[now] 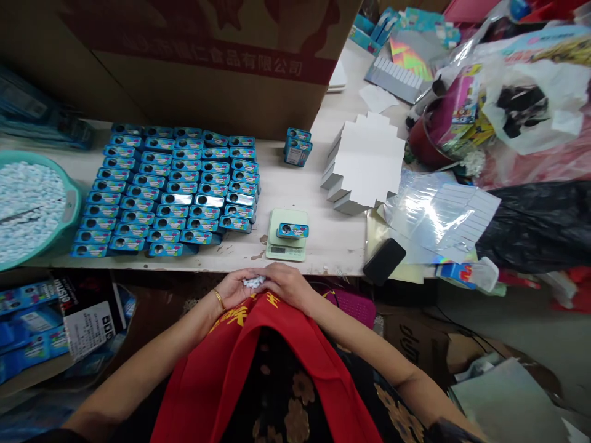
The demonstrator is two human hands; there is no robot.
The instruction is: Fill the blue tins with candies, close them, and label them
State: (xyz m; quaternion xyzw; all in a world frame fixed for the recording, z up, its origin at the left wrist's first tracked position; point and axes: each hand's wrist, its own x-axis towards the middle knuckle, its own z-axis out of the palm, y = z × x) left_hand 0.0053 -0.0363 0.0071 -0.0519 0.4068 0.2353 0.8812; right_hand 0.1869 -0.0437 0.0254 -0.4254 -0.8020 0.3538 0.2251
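My left hand (233,289) is cupped palm up just below the table's front edge, holding a small heap of white candies (253,282). My right hand (289,284) lies against it, fingers curled over the same candies. Directly beyond my hands a pale green kitchen scale (279,246) stands on the table with one blue tin (292,231) resting on it. To the left, several rows of identical blue tins (168,187) cover the tabletop. A teal basin (71,209) full of white candies sits at the far left.
A big cardboard box (207,61) stands behind the tins. Two stacked blue tins (298,146) and a stack of white cards (364,163) lie farther back. A black phone (384,261) overhangs the table edge beside shiny foil sheets (438,215). Bags and clutter fill the right.
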